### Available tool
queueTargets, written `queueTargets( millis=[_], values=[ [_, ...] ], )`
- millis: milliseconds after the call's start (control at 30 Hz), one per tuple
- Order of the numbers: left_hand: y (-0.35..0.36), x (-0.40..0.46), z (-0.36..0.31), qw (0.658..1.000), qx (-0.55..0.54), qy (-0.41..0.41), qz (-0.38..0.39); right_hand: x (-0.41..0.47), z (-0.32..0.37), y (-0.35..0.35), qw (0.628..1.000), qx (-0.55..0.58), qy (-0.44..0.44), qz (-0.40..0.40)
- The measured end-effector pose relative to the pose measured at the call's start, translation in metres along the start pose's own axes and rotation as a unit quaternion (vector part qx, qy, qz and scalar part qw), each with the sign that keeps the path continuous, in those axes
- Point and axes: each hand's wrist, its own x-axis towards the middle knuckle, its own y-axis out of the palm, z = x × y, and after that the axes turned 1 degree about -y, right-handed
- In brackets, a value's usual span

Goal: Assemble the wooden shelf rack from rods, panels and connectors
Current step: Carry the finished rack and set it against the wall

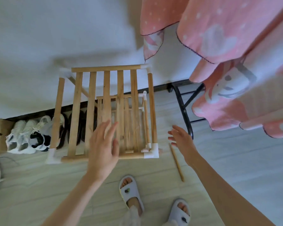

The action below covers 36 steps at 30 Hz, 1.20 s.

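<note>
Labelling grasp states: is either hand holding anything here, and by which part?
Nothing is held. The left hand is spread open over the rack's near edge; the right hand is open beside it. The loose rod lies untouched on the floor.

**Both hands spread over the standing rack**

The wooden shelf rack (104, 111) stands on the floor, its slatted top panel directly under the straight fingers (110, 128) of the left hand (103, 147). A white corner connector (151, 151) sits between the two hands. The right hand (182, 141) hovers with relaxed fingers, holding nothing. A loose rod (176, 162) lies on the floor just below it. Shoes (29, 136) line the wall, well left of the fingers.
</note>
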Motion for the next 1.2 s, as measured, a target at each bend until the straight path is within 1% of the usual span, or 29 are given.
queueTargets(
  millis=[133,233,300,367,467,533,600,700,833,933,1033,1100,1200],
  values=[
    [0.049,-0.059,-0.069,0.991,-0.010,0.120,0.064,-0.012,-0.082,-0.068,0.998,-0.037,0.039,-0.018],
    [0.110,-0.102,-0.097,0.968,0.007,0.189,0.165,-0.007,-0.145,-0.115,0.994,-0.096,0.049,-0.030],
    [0.158,-0.122,-0.098,0.952,0.031,0.197,0.230,0.005,-0.189,-0.139,0.989,-0.122,0.056,-0.054],
    [0.201,-0.134,-0.090,0.940,0.055,0.184,0.282,0.017,-0.232,-0.153,0.983,-0.150,0.075,-0.068],
    [0.249,-0.138,-0.076,0.918,0.094,0.157,0.353,0.029,-0.284,-0.163,0.982,-0.143,0.103,-0.064],
    [0.272,-0.130,-0.070,0.902,0.116,0.155,0.387,0.039,-0.303,-0.164,0.982,-0.143,0.109,-0.054],
    [0.299,-0.118,-0.065,0.892,0.139,0.169,0.395,0.058,-0.314,-0.167,0.981,-0.154,0.105,-0.043],
    [0.335,-0.099,-0.057,0.882,0.170,0.169,0.405,0.094,-0.318,-0.168,0.977,-0.194,0.083,-0.022],
    [0.408,-0.076,-0.035,0.878,0.180,0.132,0.424,0.167,-0.338,-0.160,0.961,-0.275,0.038,0.004],
    [0.470,-0.068,-0.007,0.876,0.185,0.105,0.432,0.225,-0.366,-0.144,0.932,-0.361,0.014,0.039],
    [0.524,-0.068,0.030,0.873,0.195,0.076,0.441,0.265,-0.400,-0.120,0.899,-0.433,-0.003,0.064],
    [0.548,-0.075,0.053,0.870,0.196,0.072,0.447,0.277,-0.420,-0.104,0.875,-0.478,0.000,0.079],
    [0.562,-0.084,0.069,0.873,0.179,0.087,0.446,0.284,-0.432,-0.091,0.831,-0.549,-0.039,0.077]
  ],
)
